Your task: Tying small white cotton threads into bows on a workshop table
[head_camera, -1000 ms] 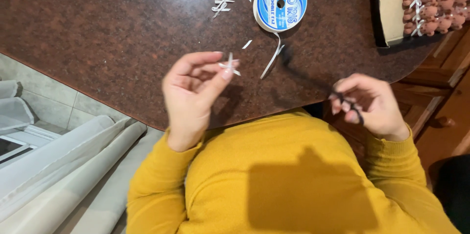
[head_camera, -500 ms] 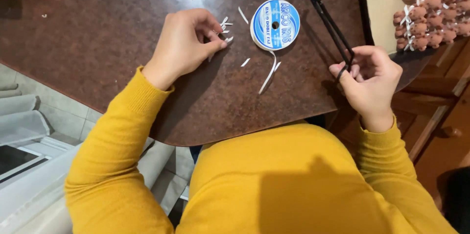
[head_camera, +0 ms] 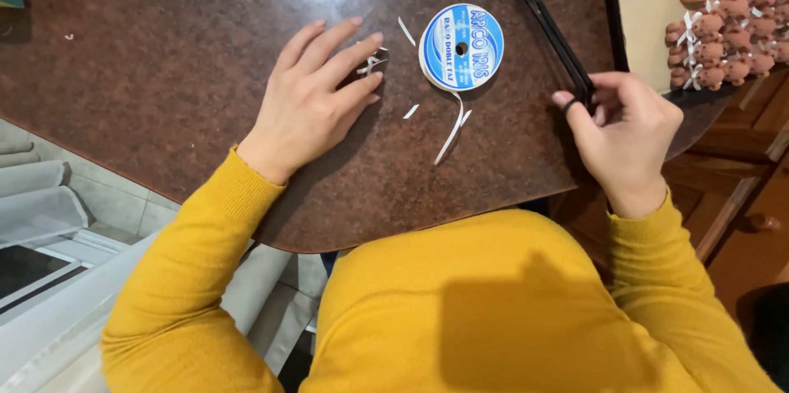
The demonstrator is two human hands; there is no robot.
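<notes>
Table [head_camera: 164, 48]: dark brown stone top, filling the far half of the scene.
Left hand [head_camera: 316, 93]: flat on the table, fingers spread, fingertips touching a small white bow [head_camera: 371, 62].
Right hand [head_camera: 626, 134]: at the right edge, fingers closed around black scissors [head_camera: 549, 27] that point far.
Ribbon spool [head_camera: 461, 47]: between the hands, a white tail trailing near.
Ribbon scraps [head_camera: 411, 111]: just left of the spool.

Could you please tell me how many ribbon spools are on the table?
1: the ribbon spool lies flat on the table, between the left hand and right hand.

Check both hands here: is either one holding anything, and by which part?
The right hand holds black scissors by the handle end, fingers through the loops. The left hand grips nothing; its fingertips rest at a small white ribbon bow on the table.
</notes>
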